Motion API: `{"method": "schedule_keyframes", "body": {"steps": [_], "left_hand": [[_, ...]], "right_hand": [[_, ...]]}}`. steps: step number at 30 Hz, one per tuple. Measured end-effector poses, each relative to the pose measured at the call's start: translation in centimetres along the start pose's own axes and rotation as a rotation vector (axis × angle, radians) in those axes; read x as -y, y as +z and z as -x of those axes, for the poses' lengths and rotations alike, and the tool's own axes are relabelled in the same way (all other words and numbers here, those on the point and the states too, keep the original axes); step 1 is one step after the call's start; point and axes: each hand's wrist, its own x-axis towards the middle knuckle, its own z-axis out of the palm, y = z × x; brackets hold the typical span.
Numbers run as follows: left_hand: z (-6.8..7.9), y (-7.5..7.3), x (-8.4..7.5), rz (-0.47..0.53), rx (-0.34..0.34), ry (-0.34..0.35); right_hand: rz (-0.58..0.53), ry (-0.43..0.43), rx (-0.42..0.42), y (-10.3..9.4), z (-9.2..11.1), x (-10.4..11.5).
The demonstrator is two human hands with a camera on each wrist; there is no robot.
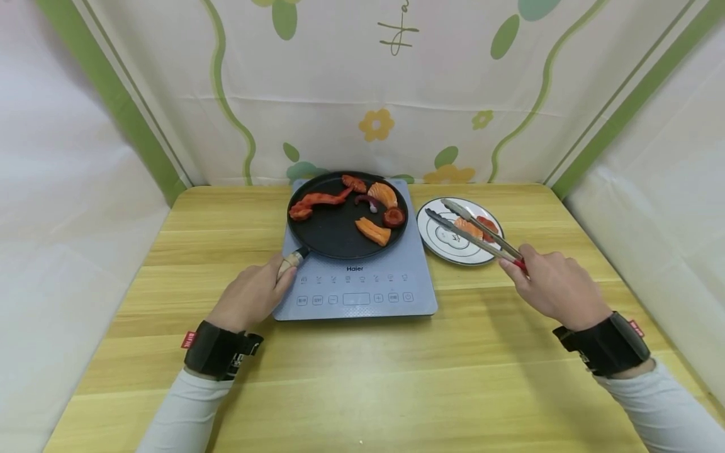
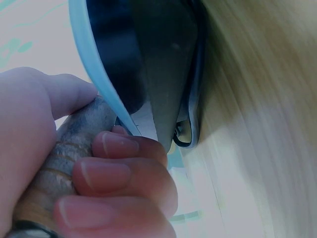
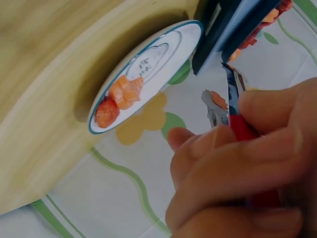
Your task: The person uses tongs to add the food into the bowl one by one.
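Note:
My left hand [image 1: 249,292] grips the wooden-look handle [image 2: 59,163] of a black frying pan [image 1: 334,233], fingers curled round it in the left wrist view. The pan lies on a flat Haier induction cooker [image 1: 355,308]. In it are a long red meat piece [image 1: 320,199], orange salmon-like pieces [image 1: 374,231] and a round dark red piece [image 1: 394,218]. My right hand [image 1: 557,286] holds metal tongs [image 1: 481,239] by their red grips [image 3: 240,128], tips apart above a white plate [image 1: 438,245]. Orange [image 3: 125,92] and red pieces [image 3: 106,113] lie on that plate.
A light wooden table [image 1: 351,390] carries the cooker, with the plate close to its right side. Behind the table hangs a white floral curtain [image 1: 317,126], and pale cloth walls flank both sides. Both wrists wear black straps [image 1: 218,352].

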Motion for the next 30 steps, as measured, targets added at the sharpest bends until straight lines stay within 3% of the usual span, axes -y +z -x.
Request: {"method": "schedule_keyframes", "body": {"steps": [30], "left_hand": [[0.0, -0.1, 0.0, 0.008, 0.012, -0.004]], "right_hand": [[-0.02, 0.172, 0.224, 1.5, -0.2, -2.7]]}}
